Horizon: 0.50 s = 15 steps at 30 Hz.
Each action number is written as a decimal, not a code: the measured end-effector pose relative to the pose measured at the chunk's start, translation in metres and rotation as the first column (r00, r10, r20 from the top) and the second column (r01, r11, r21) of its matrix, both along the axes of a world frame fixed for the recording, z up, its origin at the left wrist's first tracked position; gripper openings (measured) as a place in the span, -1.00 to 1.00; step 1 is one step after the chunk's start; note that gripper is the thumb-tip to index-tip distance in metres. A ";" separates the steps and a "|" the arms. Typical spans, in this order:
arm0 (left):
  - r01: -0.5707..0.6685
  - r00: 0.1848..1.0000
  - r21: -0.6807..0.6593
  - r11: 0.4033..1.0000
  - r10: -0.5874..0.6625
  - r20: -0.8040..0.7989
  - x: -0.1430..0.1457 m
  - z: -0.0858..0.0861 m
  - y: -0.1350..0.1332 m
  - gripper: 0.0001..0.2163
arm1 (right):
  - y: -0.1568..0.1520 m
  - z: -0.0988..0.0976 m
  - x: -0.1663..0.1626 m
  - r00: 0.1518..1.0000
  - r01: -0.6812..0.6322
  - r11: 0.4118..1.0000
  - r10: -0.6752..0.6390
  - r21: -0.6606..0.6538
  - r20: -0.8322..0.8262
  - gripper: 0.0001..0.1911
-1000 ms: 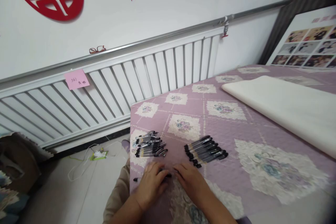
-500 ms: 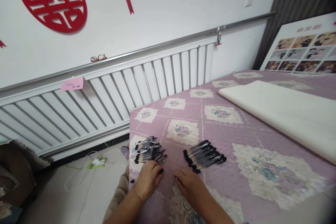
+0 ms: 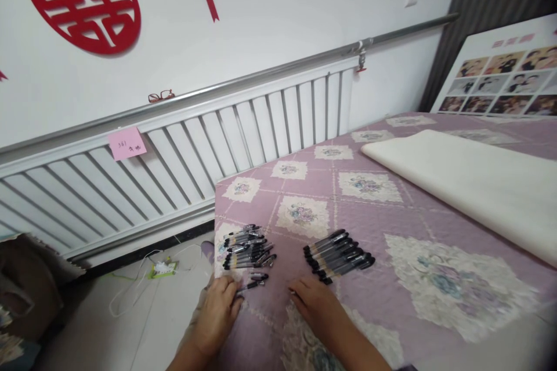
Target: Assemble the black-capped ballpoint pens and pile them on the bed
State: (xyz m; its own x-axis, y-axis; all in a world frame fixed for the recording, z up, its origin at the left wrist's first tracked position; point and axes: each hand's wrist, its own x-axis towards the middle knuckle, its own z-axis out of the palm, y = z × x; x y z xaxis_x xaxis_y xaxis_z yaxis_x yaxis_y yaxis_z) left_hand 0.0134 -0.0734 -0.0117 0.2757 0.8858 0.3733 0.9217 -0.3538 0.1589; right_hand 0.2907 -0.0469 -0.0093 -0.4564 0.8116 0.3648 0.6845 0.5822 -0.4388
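Note:
My left hand [image 3: 219, 308] is at the table's left edge, fingers bent around the near end of a black-capped pen [image 3: 251, 286]. Another pen [image 3: 258, 276] lies just beyond it. Above them is a loose pile of clear-barrelled black pens [image 3: 244, 254], several lying unevenly. My right hand [image 3: 313, 301] rests on the cloth with its fingers curled together. A small bit of something shows at its fingertips, too little to name. Beyond that hand, a neater row of similar pens [image 3: 338, 256] lies side by side, apart from the fingers.
A lilac flowered cloth [image 3: 304, 179] covers the table. A folded cream sheet [image 3: 470, 179] lies at the right. A white radiator [image 3: 261, 122] runs along the wall, with a pink note [image 3: 127, 144] on it. A power strip [image 3: 163, 268] and cables are on the floor.
My left hand has moved left toward the table edge, uncovering pens that were beneath it. My right hand stays nearly in place. The pink note has swung to hang flatter.

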 end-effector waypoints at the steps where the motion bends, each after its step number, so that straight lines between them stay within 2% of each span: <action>1: -0.013 1.000 -0.016 1.000 0.012 -0.008 -0.002 -0.003 -0.001 -0.83 | 0.000 -0.001 -0.001 1.000 -0.003 1.000 0.003 0.008 -0.003 -0.83; 8: -0.013 1.000 -0.050 0.999 0.013 -0.003 0.007 -0.002 0.013 -0.89 | 0.001 -0.003 0.001 1.000 0.014 0.999 -0.013 0.030 -0.020 -0.81; 15: -0.029 0.999 -0.072 0.997 0.028 -0.017 0.010 -0.005 0.029 -0.86 | 0.008 0.010 0.032 0.982 0.168 0.984 -0.160 0.066 -0.103 -0.80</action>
State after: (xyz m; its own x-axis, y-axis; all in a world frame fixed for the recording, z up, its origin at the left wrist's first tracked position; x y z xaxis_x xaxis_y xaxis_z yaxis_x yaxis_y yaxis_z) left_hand 0.0230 -0.0445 -0.0171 0.2551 0.9179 0.3038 0.9340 -0.3152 0.1679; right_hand 0.3225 -0.0388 0.0006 -0.2791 0.8415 0.4625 0.7300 0.4989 -0.4672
